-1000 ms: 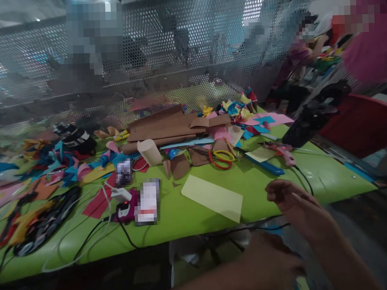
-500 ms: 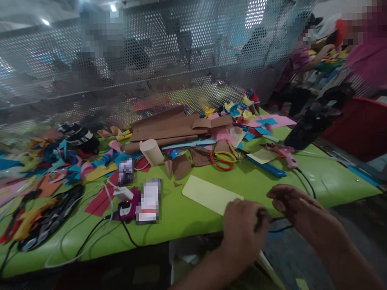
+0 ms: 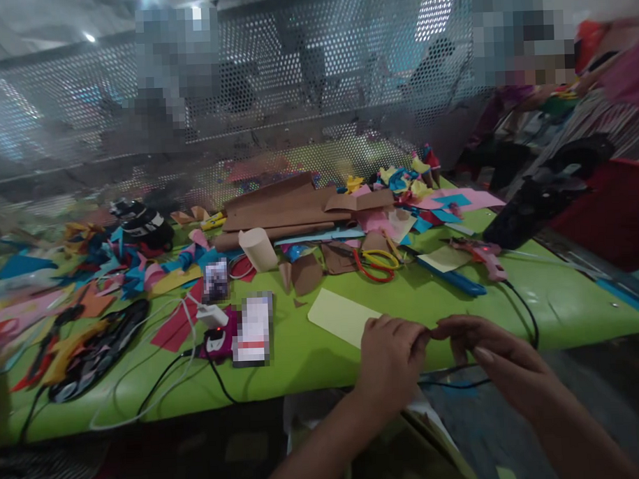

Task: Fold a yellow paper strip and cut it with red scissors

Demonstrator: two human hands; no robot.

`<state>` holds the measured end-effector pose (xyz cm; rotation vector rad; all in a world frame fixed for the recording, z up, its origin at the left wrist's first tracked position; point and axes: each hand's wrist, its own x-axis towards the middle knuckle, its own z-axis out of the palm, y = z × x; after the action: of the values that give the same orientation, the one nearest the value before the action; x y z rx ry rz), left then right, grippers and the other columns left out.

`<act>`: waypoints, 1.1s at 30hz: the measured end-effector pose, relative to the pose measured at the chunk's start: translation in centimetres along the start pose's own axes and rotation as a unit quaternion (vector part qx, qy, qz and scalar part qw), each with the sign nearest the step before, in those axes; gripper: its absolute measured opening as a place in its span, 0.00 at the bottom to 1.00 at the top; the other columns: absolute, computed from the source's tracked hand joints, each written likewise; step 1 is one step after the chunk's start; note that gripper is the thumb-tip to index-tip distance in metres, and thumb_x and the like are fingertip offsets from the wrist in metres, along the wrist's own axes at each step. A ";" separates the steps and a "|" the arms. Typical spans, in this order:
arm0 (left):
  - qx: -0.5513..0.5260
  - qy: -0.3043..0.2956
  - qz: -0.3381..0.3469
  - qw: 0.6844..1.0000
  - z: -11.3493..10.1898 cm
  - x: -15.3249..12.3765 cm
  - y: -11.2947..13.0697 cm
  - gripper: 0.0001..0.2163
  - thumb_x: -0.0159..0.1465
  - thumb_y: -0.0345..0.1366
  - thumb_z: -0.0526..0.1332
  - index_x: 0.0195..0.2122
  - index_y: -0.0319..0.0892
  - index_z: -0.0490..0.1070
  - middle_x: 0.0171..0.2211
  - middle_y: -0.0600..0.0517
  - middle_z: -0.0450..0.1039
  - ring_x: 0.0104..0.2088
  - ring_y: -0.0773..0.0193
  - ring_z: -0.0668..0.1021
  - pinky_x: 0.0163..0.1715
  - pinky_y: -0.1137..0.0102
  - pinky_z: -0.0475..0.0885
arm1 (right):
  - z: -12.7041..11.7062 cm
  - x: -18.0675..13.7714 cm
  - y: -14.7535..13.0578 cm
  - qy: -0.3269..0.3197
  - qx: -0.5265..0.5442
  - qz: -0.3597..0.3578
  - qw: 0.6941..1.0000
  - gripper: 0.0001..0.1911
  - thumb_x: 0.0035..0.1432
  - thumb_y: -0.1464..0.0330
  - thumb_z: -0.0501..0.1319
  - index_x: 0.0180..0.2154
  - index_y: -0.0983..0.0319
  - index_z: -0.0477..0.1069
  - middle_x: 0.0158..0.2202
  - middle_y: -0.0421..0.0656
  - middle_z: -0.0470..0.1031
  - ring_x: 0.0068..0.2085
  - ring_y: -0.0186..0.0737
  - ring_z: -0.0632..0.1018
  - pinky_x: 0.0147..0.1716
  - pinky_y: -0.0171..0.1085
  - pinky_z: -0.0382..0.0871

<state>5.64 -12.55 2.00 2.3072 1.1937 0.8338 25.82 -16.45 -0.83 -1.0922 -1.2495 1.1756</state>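
Note:
My left hand [image 3: 391, 352] is over the near edge of the green table [image 3: 297, 369], its fingers curled closed. Anything inside that grip is hidden from me. My right hand [image 3: 499, 348] is just to its right, fingers loosely bent with the thumb apart, and I see nothing held in it. The right fingertips come up against or very close to the left fingers. Behind my left hand a pale yellow paper strip [image 3: 340, 315] lies flat, its right end covered by the hand.
Red and yellow-handled scissors [image 3: 377, 264], a blue cutter [image 3: 451, 275] and a pink glue gun [image 3: 491, 258] lie behind my hands. A phone [image 3: 253, 329], a purple power adapter [image 3: 218, 337] and cables are left. Brown paper [image 3: 281, 206] and coloured scraps line the perforated metal screen [image 3: 314, 79].
My right hand has moved left, closing the gap to my left hand. The left hand stays curled in about the same place. The view has shifted slightly.

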 end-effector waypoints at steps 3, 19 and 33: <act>0.028 0.008 0.021 0.999 0.1 0.0 -0.2 0.05 0.70 0.34 0.60 0.39 0.46 0.75 0.35 0.55 0.82 0.37 0.61 0.78 0.39 0.64 0.65 | 0.0 0.0 -0.5 -0.011 -0.039 -0.007 0.999 0.19 0.62 0.54 0.65 0.51 0.53 0.80 0.45 0.48 0.83 0.33 0.42 0.75 0.31 0.37 0.74; 0.063 -0.108 0.078 0.989 0.0 -3.7 -0.3 0.09 0.66 0.36 0.61 0.27 0.44 0.71 0.25 0.53 0.76 0.29 0.61 0.75 0.32 0.64 0.62 | 0.0 -0.5 -2.8 0.036 -0.231 -0.065 0.970 0.12 0.62 0.55 0.67 0.44 0.51 0.81 0.37 0.44 0.86 0.37 0.47 0.84 0.35 0.38 0.81; 0.074 -0.157 -0.056 0.983 -1.5 -6.7 -5.9 0.28 0.68 0.50 0.61 0.67 0.47 0.62 0.69 0.47 0.64 0.68 0.51 0.65 0.70 0.48 0.53 | 2.4 0.4 5.1 -0.155 -0.468 -0.217 0.843 0.30 0.60 0.75 0.62 0.62 0.53 0.69 0.60 0.48 0.78 0.59 0.50 0.78 0.56 0.52 0.73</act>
<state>-1.89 -14.79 -2.53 2.3514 1.2613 0.3324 23.21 -15.65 -5.82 -1.1978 -2.3104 0.3441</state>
